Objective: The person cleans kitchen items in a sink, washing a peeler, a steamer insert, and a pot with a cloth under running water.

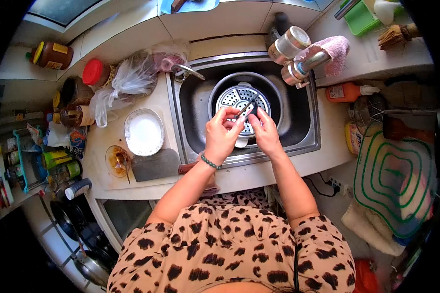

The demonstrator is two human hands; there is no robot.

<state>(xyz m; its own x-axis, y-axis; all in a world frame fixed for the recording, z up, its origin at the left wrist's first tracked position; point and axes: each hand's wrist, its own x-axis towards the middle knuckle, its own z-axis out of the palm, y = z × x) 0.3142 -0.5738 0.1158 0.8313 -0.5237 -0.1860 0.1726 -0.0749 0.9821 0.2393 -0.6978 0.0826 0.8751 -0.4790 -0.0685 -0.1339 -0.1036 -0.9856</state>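
Observation:
Over the sink, my left hand (221, 134) is closed in a pinch on a thin dark stick-like object (248, 105), which slants up to the right. Its exact kind is too small to make out. My right hand (265, 131) is close beside it, fingers bent together near the object's lower part; what they grip, if anything, is hidden. Below both hands, a round perforated steamer tray (234, 97) sits inside a metal pot (275, 93). The pot stands in the steel sink (298, 127).
Over the sink's back right is a faucet (293, 71) with a pink cloth (336, 51). To the left are a white bowl (144, 132), a cleaver (156, 165), a glass dish (117, 161) and plastic bags (134, 78). An orange spray bottle (343, 92) lies at right.

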